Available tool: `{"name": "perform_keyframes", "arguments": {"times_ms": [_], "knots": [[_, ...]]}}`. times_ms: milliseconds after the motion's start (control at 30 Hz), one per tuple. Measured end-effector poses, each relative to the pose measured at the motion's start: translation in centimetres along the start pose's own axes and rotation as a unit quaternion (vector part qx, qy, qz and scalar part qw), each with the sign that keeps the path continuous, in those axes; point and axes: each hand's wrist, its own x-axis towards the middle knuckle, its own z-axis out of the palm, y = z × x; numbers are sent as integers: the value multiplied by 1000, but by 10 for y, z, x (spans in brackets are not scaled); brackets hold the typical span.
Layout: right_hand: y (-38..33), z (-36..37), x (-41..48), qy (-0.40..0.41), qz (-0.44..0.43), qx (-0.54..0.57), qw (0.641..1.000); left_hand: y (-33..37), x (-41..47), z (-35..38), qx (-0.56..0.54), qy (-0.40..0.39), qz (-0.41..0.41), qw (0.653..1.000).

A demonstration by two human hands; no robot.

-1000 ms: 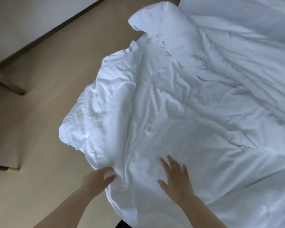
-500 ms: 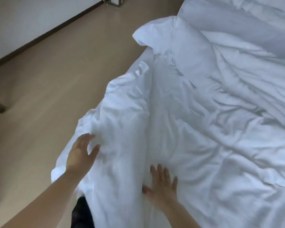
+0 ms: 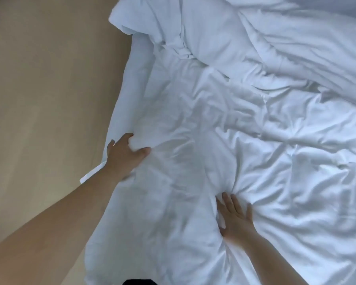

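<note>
Duvet (image 3: pixel 195 128) bunches between left fingers (image 3: pixel 125 139), flat under right fingers (image 3: pixel 228 203).

Worn items, person | bare left hand (image 3: pixel 124 154): uncovered, fingers to wrist | bare left forearm (image 3: pixel 70 206): uncovered along its whole visible length | bare right hand (image 3: pixel 235 219): uncovered, slim fingers | bare right forearm (image 3: pixel 275 258): uncovered to the frame's edge | black garment patch (image 3: pixel 139 282): sliver at bottom edge, kind unclear

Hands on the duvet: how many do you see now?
2. The left hand grips a fold of the white duvet at its floor-side edge; the right hand presses flat on it, nearer the person.
</note>
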Motion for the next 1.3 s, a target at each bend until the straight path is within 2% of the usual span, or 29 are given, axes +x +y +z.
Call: {"name": "perform_keyframes", "arguments": {"times_ms": [100, 233, 267, 367, 433, 500, 533, 600, 667, 800, 867, 1000, 1100, 1233, 1300], "knots": [[-9, 1, -5, 18, 20, 45, 999, -23, -22, -15, -22, 41, 18, 999], [-22, -1, -29, 99, 30, 102, 989, -66, -68, -70, -7, 88, 26, 996], [-26, 2, -37, 126, 24, 120, 984, -79, -79, -81, -1, 94, 9, 996], [-39, 14, -59, 289, -51, 124, 948, -137, -115, -104, 47, 100, -76, 991], [-52, 14, -70, 324, -92, 98, 937, -177, -145, -106, 63, 84, -150, 983], [-63, 16, -74, 230, -107, 72, 964, -215, -171, -97, 86, 44, -214, 972], [-65, 21, -76, 143, -98, 47, 984, -227, -182, -91, 95, 21, -230, 968], [-69, 35, -73, 60, -82, -1, 995, -237, -193, -76, 93, -10, -231, 968], [-77, 43, -70, 52, -61, -19, 997, -232, -187, -66, 58, 4, -214, 975], [-84, 43, -69, 58, -47, -21, 997, -200, -147, -55, 34, 8, -106, 994], [-85, 45, -69, 67, -47, -14, 997, -176, -126, -51, 2, 23, -78, 997], [-82, 50, -67, 72, -47, 9, 996, -145, -90, -33, -99, 26, -131, 986], [-80, 51, -67, 67, -46, 16, 997, -138, -84, -27, -73, 74, -157, 982], [-78, 51, -65, 62, -43, 36, 997, -126, -106, -34, -22, 167, -76, 983], [-79, 47, -62, 52, -46, 43, 997, -133, -118, -35, 32, 179, -67, 981]]}}
